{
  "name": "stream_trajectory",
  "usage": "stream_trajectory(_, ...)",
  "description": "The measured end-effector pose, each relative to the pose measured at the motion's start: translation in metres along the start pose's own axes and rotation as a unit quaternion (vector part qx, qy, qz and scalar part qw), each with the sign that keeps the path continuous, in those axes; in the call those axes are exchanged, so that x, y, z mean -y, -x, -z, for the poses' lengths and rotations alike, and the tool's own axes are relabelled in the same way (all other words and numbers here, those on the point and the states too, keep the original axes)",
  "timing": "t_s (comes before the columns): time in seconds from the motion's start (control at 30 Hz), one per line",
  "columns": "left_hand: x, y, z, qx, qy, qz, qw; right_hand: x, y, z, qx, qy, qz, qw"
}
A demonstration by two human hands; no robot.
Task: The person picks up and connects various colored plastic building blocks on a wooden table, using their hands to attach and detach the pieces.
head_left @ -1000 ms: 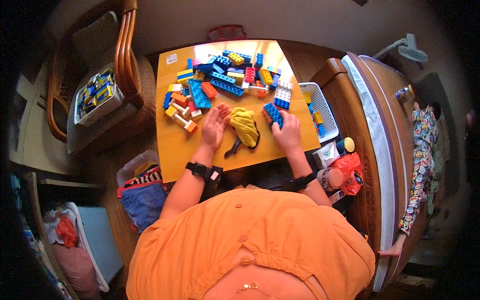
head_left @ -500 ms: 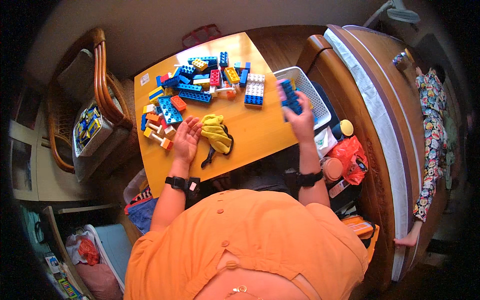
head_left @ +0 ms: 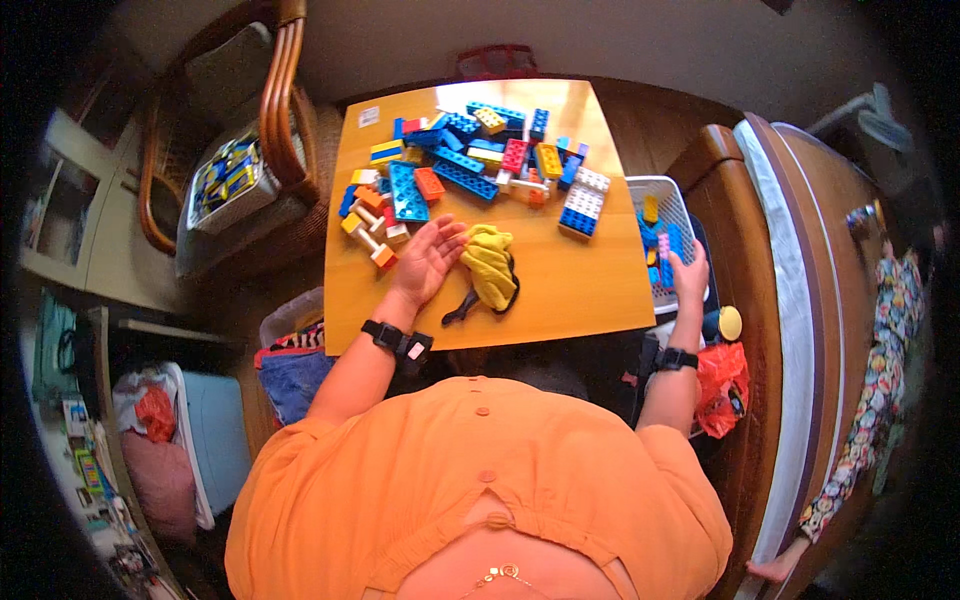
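Note:
My right hand point(head_left: 689, 272) is at the white perforated basket point(head_left: 690, 212) beside the table's right edge, its fingers closed on a joined block of pink and blue toy bricks point(head_left: 669, 246). Blue and yellow bricks lie around it inside. Over the tabletop, my left hand point(head_left: 427, 264) is open, palm turned up, with nothing in it. Just right of its fingers lies a crumpled yellow cloth point(head_left: 490, 270) with a dark strap. Beyond are a heap of loose toy bricks point(head_left: 465, 175) in several colours and, to its right, a stacked block of white and blue bricks point(head_left: 583, 203).
The wooden table point(head_left: 560, 300) stands before me. On a rattan chair point(head_left: 285, 90) at the left is a white basket point(head_left: 235, 210) of yellow and blue packets. A red plastic bag point(head_left: 722, 385) lies right of my forearm. Another person point(head_left: 870, 350) lies on the bed at the far right.
My right hand has carried the pink and blue bricks from above the table's right edge into the basket. The view has shifted; my left hand stays open beside the yellow cloth.

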State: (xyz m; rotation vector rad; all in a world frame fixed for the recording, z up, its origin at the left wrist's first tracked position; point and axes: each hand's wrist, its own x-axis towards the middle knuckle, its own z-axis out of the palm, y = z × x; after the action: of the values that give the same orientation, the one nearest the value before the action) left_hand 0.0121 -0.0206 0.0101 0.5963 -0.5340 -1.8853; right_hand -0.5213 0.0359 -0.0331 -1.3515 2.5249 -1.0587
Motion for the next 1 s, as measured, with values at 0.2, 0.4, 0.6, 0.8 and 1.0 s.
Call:
stream_trajectory(0.2,-0.003,-0.003,0.000,0.004,0.018,0.000,1.000,0.169,0.041,0.016,0.118,-0.221,0.108,0.962)
stream_trajectory(0.4,-0.003,0.001,0.005,0.019,0.049,-0.002,0.999,0.307,0.096,-0.066,0.293,-0.117,0.282,0.906)
stream_trajectory(0.6,-0.004,0.008,0.006,0.057,0.033,-0.014,0.998,0.342,0.099,-0.131,0.174,-0.034,0.369,0.913)
stream_trajectory(0.8,-0.005,0.007,0.009,0.039,0.057,0.003,0.998,0.352,0.106,-0.122,0.218,0.046,0.287,0.932)
stream_trajectory(1.0,-0.007,0.001,0.000,0.065,0.050,-0.002,0.997,0.320,0.078,-0.130,0.371,-0.228,0.030,0.900)
